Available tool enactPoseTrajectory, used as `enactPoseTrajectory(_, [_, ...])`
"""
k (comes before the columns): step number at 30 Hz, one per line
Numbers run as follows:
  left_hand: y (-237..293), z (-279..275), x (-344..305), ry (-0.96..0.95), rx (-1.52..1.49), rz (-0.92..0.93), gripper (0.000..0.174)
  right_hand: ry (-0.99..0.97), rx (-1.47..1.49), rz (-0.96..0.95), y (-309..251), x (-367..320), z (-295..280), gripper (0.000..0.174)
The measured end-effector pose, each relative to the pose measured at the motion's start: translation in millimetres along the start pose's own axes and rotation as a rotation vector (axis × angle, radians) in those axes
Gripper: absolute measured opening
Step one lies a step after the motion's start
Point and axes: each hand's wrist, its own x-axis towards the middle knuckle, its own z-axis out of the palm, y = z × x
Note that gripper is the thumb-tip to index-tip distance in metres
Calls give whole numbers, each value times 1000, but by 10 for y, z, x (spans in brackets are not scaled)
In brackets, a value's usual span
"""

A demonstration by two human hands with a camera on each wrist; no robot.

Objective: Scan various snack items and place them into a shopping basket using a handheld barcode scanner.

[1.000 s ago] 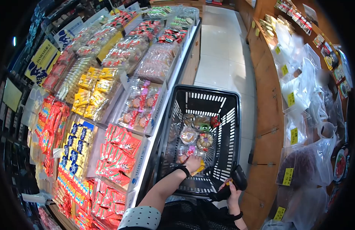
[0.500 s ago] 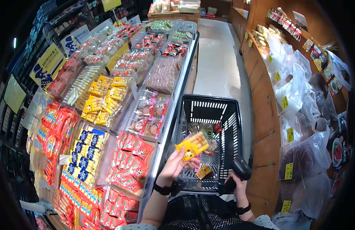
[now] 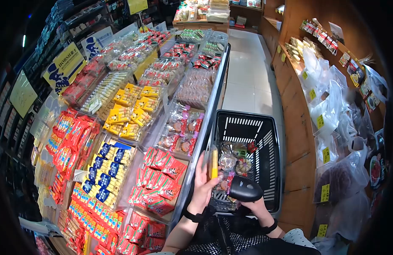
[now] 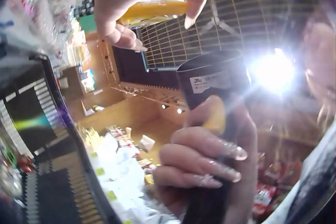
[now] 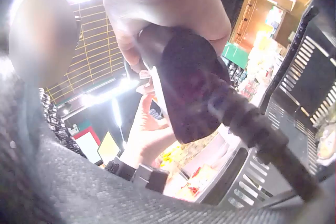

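Observation:
My left hand [image 3: 200, 189] holds a yellow-wrapped snack pack [image 3: 214, 163] on edge between thumb and fingers, over the left side of the black shopping basket [image 3: 247, 114]. The pack's yellow side [image 4: 155, 11] also shows in the left wrist view. My right hand [image 3: 257, 207] grips a black handheld barcode scanner [image 3: 245, 189], its head turned toward the pack. In the left wrist view, fingers [image 4: 194, 155] wrap its handle by a yellow trigger [image 4: 215, 115]. Several clear-wrapped snack packs [image 3: 227, 161] lie in the basket.
A slanted display of bagged snacks stands left, with red packets [image 3: 160, 178] nearest and yellow packs [image 3: 132, 112] behind. Right are wooden cabinets [image 3: 292, 140] with plastic bags [image 3: 332, 114] on top. A tiled aisle [image 3: 247, 68] runs ahead. A cable [image 5: 262, 134] trails from the scanner.
My left hand came up out of the basket with the yellow snack pack, then turned it on edge. The scanner swung left, close to the pack.

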Motion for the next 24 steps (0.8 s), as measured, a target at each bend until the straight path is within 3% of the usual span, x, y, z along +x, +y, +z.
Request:
enactPoseTrajectory(2, [-22,-61,2,69,98,38,91,56,4,-25,19,45,34,48])
enactPoseTrajectory(4, [14,-84,35,80,814,414,95,143,-57,-84,43,46,81,41])
enactPoseTrajectory(5, [94,-80,32,69,1004,437,95,166,-113,-94,3,40,125,35])
enactPoseTrajectory(7, [94,-127,56,48,1050,466,93,203,-169,-105,-106,37,265,29])
enactPoseTrajectory(9, [96,-149,92,50,1133,519,91,300,-634,-345,-246,71,448,22])
enactPoseTrajectory(10, [107,-163,100,38,1128,516,91,313,-635,-344,-299,91,464,22])
enactPoseTrajectory(12, [119,-190,87,3,1208,500,88,195,-1148,-560,-392,130,460,27])
enactPoseTrajectory(16, [179,-344,113,-69,1472,562,87,192,-1231,-618,-458,274,511,28])
enactPoseTrajectory(24, [254,-426,83,-131,1487,538,89,173,-1409,-623,-389,444,613,25])
